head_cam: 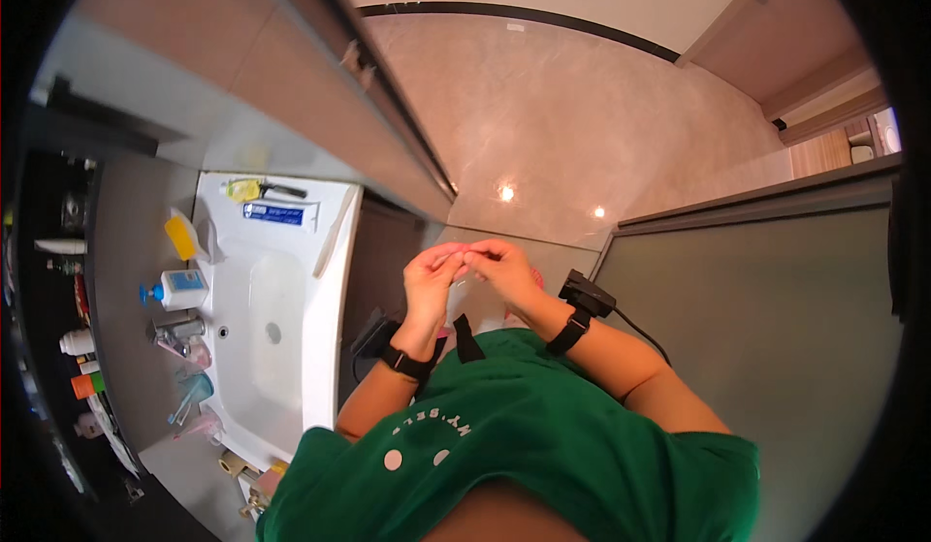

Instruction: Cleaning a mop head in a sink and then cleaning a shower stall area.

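Observation:
My left hand and my right hand meet fingertip to fingertip in front of my body, over the floor. Thumbs and forefingers of both are pinched together. Something small and pinkish may be between them, but it is too small to make out. Each wrist wears a black strap with a dark device on it. To the left stands a white washbasin; on its rim lie a blue and white tube, a yellow item with a black handle and a long pale strip.
Along the basin's back edge stand a white pump bottle, a metal tap and a teal cup. A dark shelf with several bottles runs at far left. A frosted door panel is at right; a sliding door edge rises ahead.

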Demonstrator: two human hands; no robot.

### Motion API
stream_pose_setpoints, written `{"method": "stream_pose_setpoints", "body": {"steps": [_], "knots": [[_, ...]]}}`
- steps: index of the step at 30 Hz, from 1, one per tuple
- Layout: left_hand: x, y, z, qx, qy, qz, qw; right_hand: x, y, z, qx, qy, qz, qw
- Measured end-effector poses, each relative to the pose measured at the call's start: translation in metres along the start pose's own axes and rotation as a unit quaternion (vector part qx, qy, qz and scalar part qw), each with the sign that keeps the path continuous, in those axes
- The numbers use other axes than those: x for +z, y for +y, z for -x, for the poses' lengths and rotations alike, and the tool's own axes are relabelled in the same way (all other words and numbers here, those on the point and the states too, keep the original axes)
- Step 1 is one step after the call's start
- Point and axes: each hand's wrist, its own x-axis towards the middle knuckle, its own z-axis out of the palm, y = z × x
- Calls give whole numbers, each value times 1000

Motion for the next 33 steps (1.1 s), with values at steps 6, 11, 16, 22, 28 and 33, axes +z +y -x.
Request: {"method": "stream_pose_setpoints", "body": {"steps": [6, 11, 16, 22, 28, 33], "knots": [[134, 9, -58, -70, -114, 100, 986, -100, -74, -27, -73, 144, -42, 986], [193, 2, -118, -92, -148, 132, 976, -155, -113, -65, -63, 185, -96, 976], [226, -2, -190, -79, -162, 35, 983, -182, -146, -120, -47, 187, -100, 976], [273, 16, -306, -99, -229, 40, 968, -212, -207, -209, -22, 220, -57, 974], [323, 92, -408, -61, -239, 84, 966, -217, -300, -311, -64, 207, -51, 975], [299, 157, -490, -5, -182, 112, 977, -185, -348, -418, -62, 114, -18, 991]]}}
